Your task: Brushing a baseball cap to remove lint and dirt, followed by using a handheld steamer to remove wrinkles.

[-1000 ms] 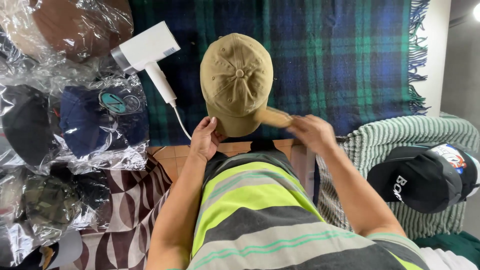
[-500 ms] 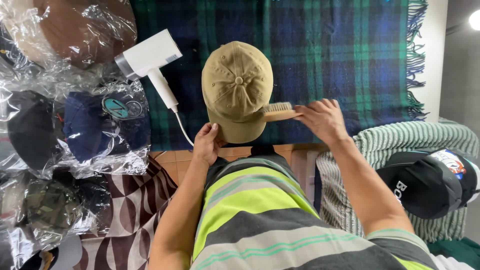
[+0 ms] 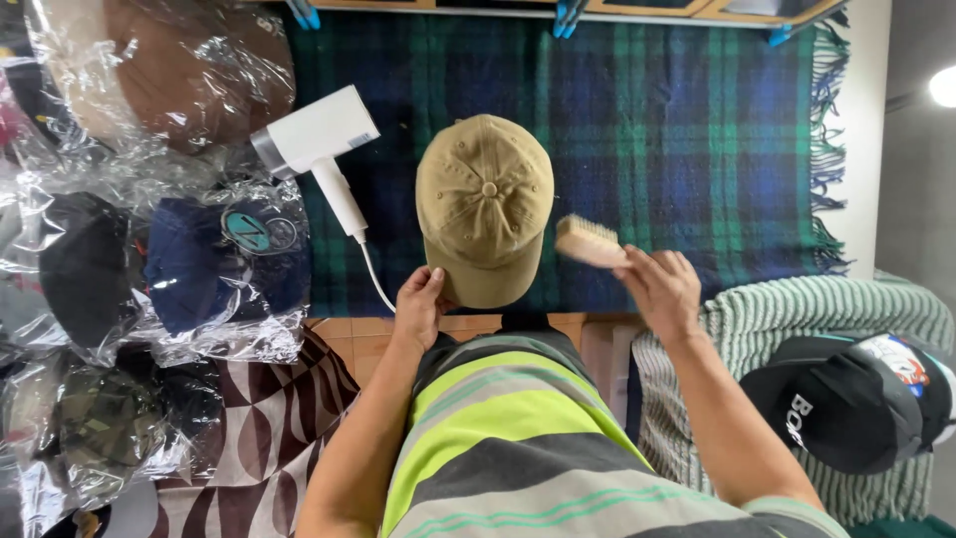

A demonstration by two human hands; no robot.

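Observation:
A tan baseball cap (image 3: pixel 485 204) lies crown up on a blue and green plaid blanket (image 3: pixel 677 139). My left hand (image 3: pixel 420 304) grips the cap at its lower left edge, by the brim. My right hand (image 3: pixel 662 289) holds a small wooden brush (image 3: pixel 590 241), bristles up, just right of the cap and apart from it.
A white hair dryer (image 3: pixel 317 139) with its cord lies left of the cap. Several caps in clear plastic bags (image 3: pixel 214 264) are piled at the left. A black cap (image 3: pixel 846 408) rests on a green striped cloth (image 3: pixel 846 309) at the right.
My right hand has drawn the brush off the cap's lower right side and out to the right. The view has pulled back, and my left hand stays at the cap's edge.

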